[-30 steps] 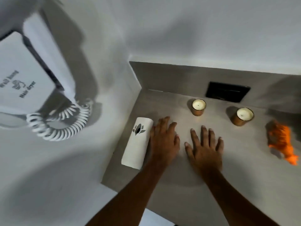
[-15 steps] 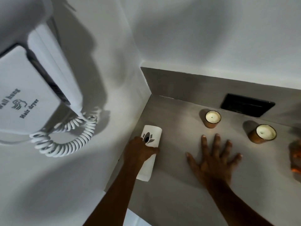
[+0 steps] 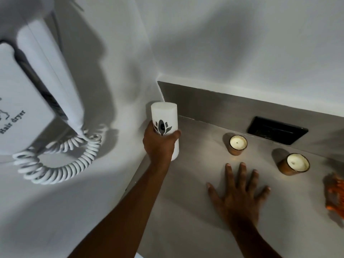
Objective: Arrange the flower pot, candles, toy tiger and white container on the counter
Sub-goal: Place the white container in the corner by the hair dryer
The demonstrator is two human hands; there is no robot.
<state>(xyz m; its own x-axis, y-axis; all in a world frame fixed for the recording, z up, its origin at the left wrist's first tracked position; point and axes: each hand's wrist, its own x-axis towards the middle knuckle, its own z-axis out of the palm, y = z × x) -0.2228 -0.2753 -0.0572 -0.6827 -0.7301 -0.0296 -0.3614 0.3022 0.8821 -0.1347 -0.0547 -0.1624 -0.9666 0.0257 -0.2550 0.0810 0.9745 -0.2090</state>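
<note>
My left hand (image 3: 158, 146) grips the white container (image 3: 164, 116), a tall cylinder with a black flower mark, held upright near the counter's back left corner. Whether its base touches the grey counter (image 3: 186, 211) I cannot tell. My right hand (image 3: 239, 194) lies flat on the counter with fingers spread and holds nothing. Two candles in brown glass stand beyond it: one (image 3: 237, 144) straight ahead of the fingers, the other (image 3: 296, 163) further right. The orange toy tiger (image 3: 335, 195) is cut off at the right edge. No flower pot is in view.
A white wall-hung hair dryer (image 3: 35, 101) with a coiled cord (image 3: 55, 161) juts out from the left wall. A black socket plate (image 3: 277, 130) sits in the grey backsplash behind the candles. The counter's left edge meets the white wall.
The container lay on its side by the left wall; my left hand closed round it and stood it upright, further back toward the corner. My right hand stayed flat and spread its fingers.
</note>
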